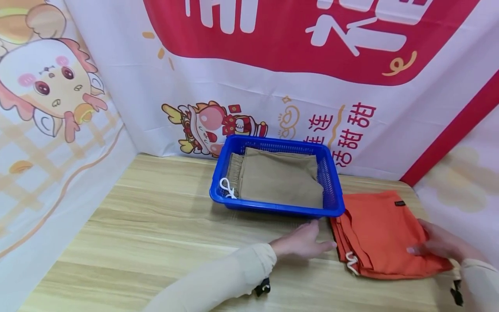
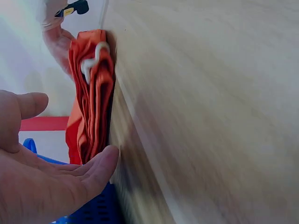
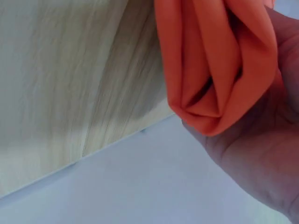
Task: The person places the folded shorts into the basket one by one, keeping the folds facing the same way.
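A folded pair of orange drawstring shorts [image 1: 383,234] lies on the table at the right, its layered edge and pale cord facing left. My right hand [image 1: 444,242] grips its right end, thumb on top; in the right wrist view the hand [image 3: 261,154] wraps the rounded fold. My left hand [image 1: 304,242] is between the blue basket [image 1: 273,210] and the orange shorts, holding nothing. Its fingers are extended and its thumb stands apart in the left wrist view. Inside the basket lies a folded khaki garment [image 1: 280,177] with a gathered waistband and white cord.
The wooden table [image 1: 156,225] meets a printed cloth backdrop [image 1: 253,91] behind the basket. Another printed cloth [image 1: 58,130] hangs along the left side, and a pale wall cloth with a red strip [image 1: 448,130] stands at the right.
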`<state>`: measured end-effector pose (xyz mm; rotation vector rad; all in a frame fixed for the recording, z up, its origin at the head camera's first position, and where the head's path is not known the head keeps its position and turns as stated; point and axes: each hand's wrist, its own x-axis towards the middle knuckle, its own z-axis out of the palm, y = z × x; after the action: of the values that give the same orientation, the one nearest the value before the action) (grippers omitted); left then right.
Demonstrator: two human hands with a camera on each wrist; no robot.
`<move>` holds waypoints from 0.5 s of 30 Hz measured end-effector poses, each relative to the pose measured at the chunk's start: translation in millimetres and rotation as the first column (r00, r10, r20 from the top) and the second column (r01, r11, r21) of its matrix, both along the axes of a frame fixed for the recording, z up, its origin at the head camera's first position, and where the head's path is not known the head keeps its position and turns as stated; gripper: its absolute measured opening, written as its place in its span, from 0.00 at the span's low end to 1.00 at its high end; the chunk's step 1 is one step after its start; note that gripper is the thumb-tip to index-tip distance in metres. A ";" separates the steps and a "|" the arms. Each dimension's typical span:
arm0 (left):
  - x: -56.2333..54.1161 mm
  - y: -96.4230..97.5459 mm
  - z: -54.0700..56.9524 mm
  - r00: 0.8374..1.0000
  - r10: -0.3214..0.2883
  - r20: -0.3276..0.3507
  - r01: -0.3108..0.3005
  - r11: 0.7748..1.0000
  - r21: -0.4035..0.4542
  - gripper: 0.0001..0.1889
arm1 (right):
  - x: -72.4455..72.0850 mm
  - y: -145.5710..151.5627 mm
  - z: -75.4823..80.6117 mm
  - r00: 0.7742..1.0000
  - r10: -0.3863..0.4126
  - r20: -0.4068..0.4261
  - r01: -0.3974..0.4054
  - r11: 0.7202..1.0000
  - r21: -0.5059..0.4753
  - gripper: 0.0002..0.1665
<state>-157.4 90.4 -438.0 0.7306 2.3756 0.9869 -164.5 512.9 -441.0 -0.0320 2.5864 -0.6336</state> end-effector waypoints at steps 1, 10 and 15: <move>0.0 1.9 -1.0 1.000 0.005 0.021 -0.005 1.000 0.012 0.46 | 1.1 0.1 0.0 1.000 0.013 -0.002 -0.013 1.000 -0.005 0.58; 3.1 25.4 -8.6 0.971 0.108 0.214 -0.150 0.970 0.193 0.34 | 9.4 0.0 -6.3 0.999 0.005 0.035 -0.002 0.998 -0.064 0.57; 3.6 42.9 -8.6 0.897 0.281 0.343 -0.359 0.914 0.191 0.30 | 10.5 -4.6 -10.3 0.999 -0.019 0.035 0.020 0.999 -0.031 0.59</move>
<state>-153.8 133.3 -446.6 0.2342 2.1536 1.4449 -153.9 508.3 -451.4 -0.0052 2.5462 -0.6757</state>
